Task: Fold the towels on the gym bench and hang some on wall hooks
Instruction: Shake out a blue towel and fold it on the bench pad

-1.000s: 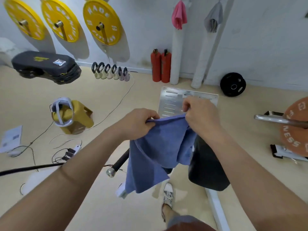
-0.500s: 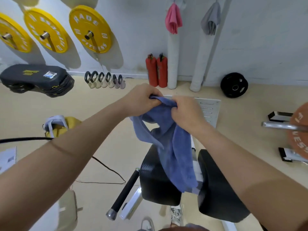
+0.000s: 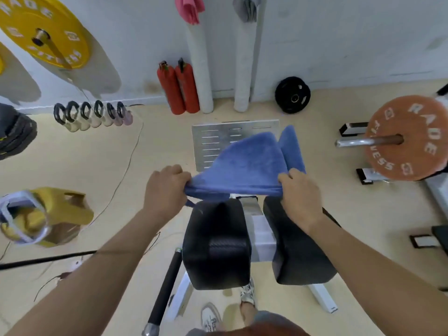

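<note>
Blue towel (image 3: 244,163): held in the air over the far end of the tabletop (image 3: 215,246) (gym bench, two black pads side by side, white frame between them). Near edge pulled straight between the two hands. Rest of the cloth billows away toward the wall, with the far part raised in two flaps above a slotted metal plate (image 3: 211,139) on the floor. Cannot tell whether the lowest fold touches the left pad.

Left hand (image 3: 164,190): grips the left end of the near edge, fingers curled round the cloth, a short tail of towel poking out beneath the fist.

Right hand (image 3: 299,195): grips the right end of the same edge, fingers (image 3: 288,174) closed over the fabric, thumb hidden.

Wall, top of view: pink towel (image 3: 190,8) hanging above a white padded post (image 3: 200,69); grey towel (image 3: 247,9) hanging just beside it, above a second post. Both cut off by the frame edge.

Along the wall base: two red extinguishers (image 3: 178,86) upright just left of the posts, a black weight plate (image 3: 292,95) leaning to the right, and a row of kettlebells (image 3: 94,115) at left.

Yellow plate (image 3: 41,30) on a wall peg, upper left. Orange plate (image 3: 407,141) on a bar, right. Blurred yellow object (image 3: 55,214) on the floor at lower left, not identifiable.
</note>
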A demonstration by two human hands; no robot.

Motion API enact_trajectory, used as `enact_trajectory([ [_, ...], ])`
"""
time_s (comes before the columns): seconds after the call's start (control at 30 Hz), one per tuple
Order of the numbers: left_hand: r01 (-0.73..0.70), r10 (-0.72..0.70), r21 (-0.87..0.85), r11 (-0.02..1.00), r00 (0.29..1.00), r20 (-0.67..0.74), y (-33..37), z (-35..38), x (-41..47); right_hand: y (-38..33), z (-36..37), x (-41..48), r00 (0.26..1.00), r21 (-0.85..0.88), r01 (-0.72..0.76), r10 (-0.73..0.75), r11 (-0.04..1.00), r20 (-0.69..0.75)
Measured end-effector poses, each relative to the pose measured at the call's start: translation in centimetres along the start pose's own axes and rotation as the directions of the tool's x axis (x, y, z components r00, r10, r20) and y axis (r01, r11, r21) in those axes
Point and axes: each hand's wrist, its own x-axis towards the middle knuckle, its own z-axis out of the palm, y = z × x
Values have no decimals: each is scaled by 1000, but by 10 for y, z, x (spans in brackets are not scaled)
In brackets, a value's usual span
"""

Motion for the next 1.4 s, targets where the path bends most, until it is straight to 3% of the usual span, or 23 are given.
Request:
enact_trajectory([
  [0.13, 326, -328, 37, 945, 937, 123, -6, 79, -44, 28, 54, -54, 966, -40, -29, 38, 999, 255],
  [0.23, 568, -546, -40, 822, 806, 227, -12, 114, -62, 41, 77, -73, 974, -31, -7, 14, 999, 224],
  [0.37, 718, -623, -197, 668, 684, 380, -29, 123, -61, 54, 76, -68, 984, -14, 27, -24, 1000, 176],
  [0.43, 784, -660, -321, 532, 621, 423, -33, 121, -56, 62, 76, -62, 987, -21, 33, -30, 999, 160],
  [0.5, 821, -697, -517, 242, 518, 496, -33, 118, -48, 72, 76, -54, 990, -19, 17, -14, 1000, 138],
  [0.57, 762, -707, -645, 60, 488, 511, -35, 117, -40, 82, 77, -41, 997, -17, 11, -10, 1000, 79],
  [0.63, 658, -774, -752, 33, 493, 398, -40, 115, -25, 86, 70, -21, 1000, 23, 0, 0, 1000, -15],
  [0.7, 488, -815, -872, -45, 487, 314, -38, 100, -8, 92, 61, 4, 979, 139, -199, 202, 970, -4],
  [0.77, 287, -843, -946, -152, 462, 276, -34, 82, 7, 101, 54, 19, 891, 307, -447, 449, 840, 69],
  [0.83, 104, -868, -966, -239, 424, 260, -32, 72, 14, 106, 54, 16, 825, 397, -539, 561, 743, 72],
  [0.93, 103, -889, -954, -282, 346, 300, -36, 74, 0, 100, 65, -17, 835, 332, -539, 543, 774, 88],
  [1.0, 235, -892, -938, -255, 318, 322, -40, 86, -19, 95, 71, -44, 853, 278, -522, 499, 806, 155],
  [1.03, 355, -893, -918, -175, 335, 300, -41, 92, -27, 92, 74, -56, 864, 249, -501, 466, 829, 189],
  [1.07, 499, -878, -866, -39, 397, 268, -39, 99, -33, 88, 76, -67, 882, 219, -464, 425, 858, 206],
  [1.13, 686, -756, -618, 384, 617, 216, -24, 109, -38, 82, 82, -83, 937, 169, -318, 282, 933, 206],
  [1.17, 650, -655, -495, 577, 730, 195, -13, 114, -39, 81, 84, -87, 953, 155, -253, 218, 955, 212],
  [1.23, 471, -438, -350, 810, 882, 174, 12, 121, -36, 82, 84, -87, 957, 124, -192, 158, 974, 242],
  [1.3, 325, -272, -268, 907, 938, 216, 32, 125, -35, 86, 80, -87, 958, 88, -165, 139, 982, 252],
  [1.4, 306, -194, -274, 912, 909, 368, 55, 126, -42, 93, 78, -96, 967, 123, -170, 142, 978, 212],
])
